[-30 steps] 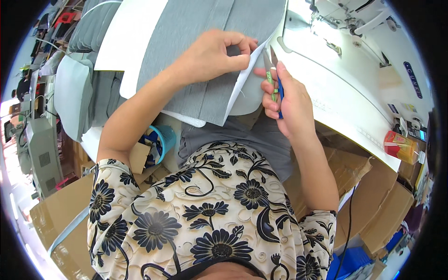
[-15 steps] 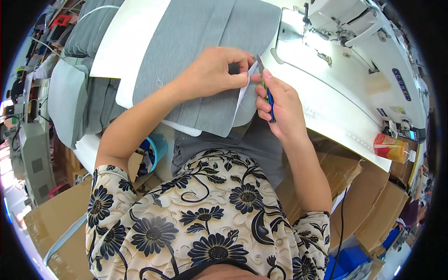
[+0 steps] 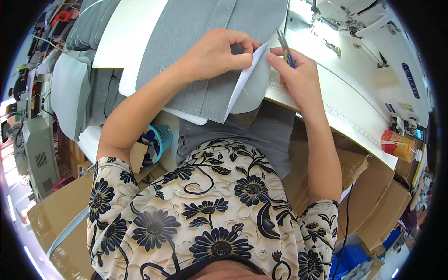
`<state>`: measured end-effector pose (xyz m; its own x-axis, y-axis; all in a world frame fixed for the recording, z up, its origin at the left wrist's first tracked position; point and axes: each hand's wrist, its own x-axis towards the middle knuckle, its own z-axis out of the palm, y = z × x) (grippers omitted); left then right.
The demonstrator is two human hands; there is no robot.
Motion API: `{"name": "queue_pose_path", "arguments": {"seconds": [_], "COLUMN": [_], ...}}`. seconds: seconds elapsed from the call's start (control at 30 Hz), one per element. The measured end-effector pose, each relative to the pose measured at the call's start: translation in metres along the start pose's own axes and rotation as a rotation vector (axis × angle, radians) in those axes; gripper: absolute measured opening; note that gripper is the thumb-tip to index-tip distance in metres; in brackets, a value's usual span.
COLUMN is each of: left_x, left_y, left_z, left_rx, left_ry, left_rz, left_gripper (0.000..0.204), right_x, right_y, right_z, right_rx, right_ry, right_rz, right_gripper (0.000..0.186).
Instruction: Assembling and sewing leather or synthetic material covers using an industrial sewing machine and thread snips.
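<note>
A grey fabric piece (image 3: 177, 51) with stitched seams lies over the table edge in front of me, its right edge folded up to show a white underside (image 3: 241, 86). My left hand (image 3: 217, 56) is closed on that edge, thumb against curled fingers. Just to its right, my right hand (image 3: 298, 74) holds a pair of thread snips (image 3: 283, 44) with blue handles. Their metal blades stick up past the fingers, away from the cloth. The right thumb tip is by the cloth edge; whether it touches is hard to tell. Loose threads (image 3: 162, 68) lie on the fabric.
A white sewing machine (image 3: 373, 42) stands at the far right on the white table (image 3: 336, 93). Stacked grey pieces (image 3: 67, 100) hang at the left. Below the table are a blue basket (image 3: 163, 140) and cardboard boxes (image 3: 373, 200). A red-and-yellow container (image 3: 396, 144) sits at the right edge.
My right hand has moved up and to the right, the snips now lying further back in its grip. My left hand has lifted the cloth edge, showing more of the white underside.
</note>
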<state>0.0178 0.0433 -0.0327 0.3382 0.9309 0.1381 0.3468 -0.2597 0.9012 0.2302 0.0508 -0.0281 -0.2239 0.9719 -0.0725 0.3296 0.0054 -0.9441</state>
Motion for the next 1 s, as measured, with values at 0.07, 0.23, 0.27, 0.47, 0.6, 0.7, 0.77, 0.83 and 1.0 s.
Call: {"name": "queue_pose_path", "arguments": {"seconds": [0.07,0.23,0.27,0.47,0.6,0.7,0.77,0.83,1.0], "left_x": [0.000,0.004,0.006,0.017,0.025,0.029,0.025,0.023,0.016], "left_y": [-0.002,0.022,0.020,0.015,0.016,0.021,0.021,0.022,0.007], "left_z": [0.002,0.004,0.007,0.007,0.002,-0.016,-0.022,-0.029,-0.025], "left_rx": [0.022,0.316,0.427,0.565,0.594,0.376,0.362,0.330,0.333], "left_ry": [0.019,-0.014,0.048,0.050,0.007,-0.047,-0.034,-0.127,-0.083], "left_rz": [0.025,-0.100,0.037,0.179,0.178,0.026,0.007,-0.047,0.003], "left_gripper": [0.022,0.027,0.030,0.033,0.032,0.031,0.027,0.026,0.027], "right_x": [0.006,0.016,0.016,0.011,0.013,0.010,0.009,0.009,-0.015], "right_y": [0.003,0.006,0.005,-0.002,0.003,0.003,0.002,0.000,-0.007], "right_z": [0.001,0.002,0.002,0.001,0.003,0.008,0.011,0.011,-0.009], "right_rx": [-0.024,-0.099,-0.099,0.072,-0.044,-0.165,-0.201,-0.268,-0.112], "right_ry": [-0.018,0.005,0.002,-0.062,-0.048,-0.012,0.012,-0.002,-0.074], "right_rz": [-0.038,-0.142,-0.144,-0.061,-0.152,-0.213,-0.265,-0.253,0.029], "right_gripper": [0.032,0.026,0.026,0.020,0.022,0.023,0.024,0.025,0.046]}}
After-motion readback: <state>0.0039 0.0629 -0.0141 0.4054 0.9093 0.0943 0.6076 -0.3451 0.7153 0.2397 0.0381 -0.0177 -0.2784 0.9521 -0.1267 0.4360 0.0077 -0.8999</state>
